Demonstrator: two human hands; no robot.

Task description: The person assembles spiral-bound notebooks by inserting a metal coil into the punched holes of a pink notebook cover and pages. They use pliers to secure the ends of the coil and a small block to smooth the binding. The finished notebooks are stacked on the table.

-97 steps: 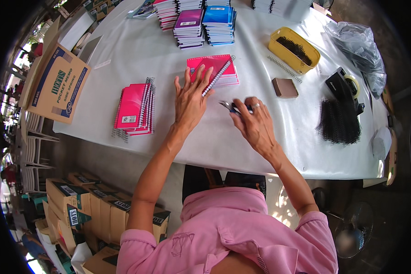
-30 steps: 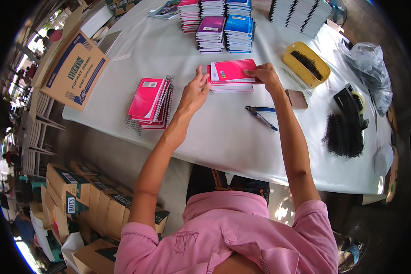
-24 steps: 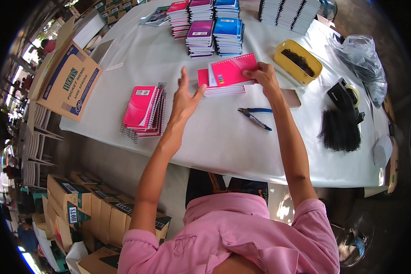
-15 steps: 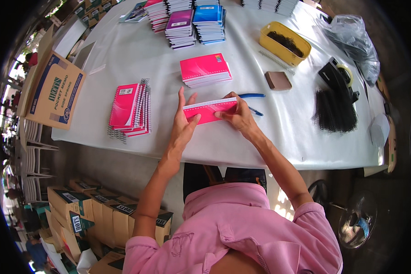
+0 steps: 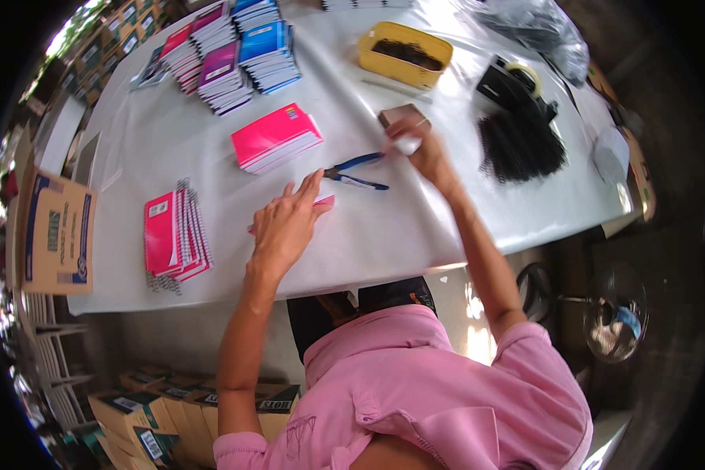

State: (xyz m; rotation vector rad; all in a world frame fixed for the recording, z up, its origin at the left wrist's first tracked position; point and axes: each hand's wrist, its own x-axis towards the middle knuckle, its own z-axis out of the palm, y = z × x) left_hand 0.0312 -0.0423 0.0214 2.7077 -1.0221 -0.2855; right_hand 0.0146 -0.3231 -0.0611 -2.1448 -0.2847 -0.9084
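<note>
My left hand (image 5: 283, 227) lies over a pink notebook (image 5: 326, 201) at the table's near side. Its fingers are stretched out, hiding most of the cover. Reaching to the right, my right hand (image 5: 425, 154) is at a small brown block (image 5: 399, 115). Motion smears its fingers, and a white patch shows beneath them that I cannot make out. Between my hands lie blue-handled pliers (image 5: 360, 180), jaws toward my left fingertips. Beyond my left hand sits a stack of pink-covered notebooks (image 5: 270, 135). Further left are pink notebooks with wire coils (image 5: 164, 235).
Stacks of purple and blue notebooks (image 5: 262, 43) stand at the back. A yellow tub (image 5: 368, 56) holds dark coils. On the right are black spiral coils (image 5: 522, 146), a tape dispenser (image 5: 500, 82) and a plastic bag (image 5: 544, 31). A cardboard box (image 5: 59, 231) stands at the left edge.
My right hand has let go of the pink notebook and moved right to the brown block. My left hand has turned over onto the notebook, now lower. The view has shifted right.
</note>
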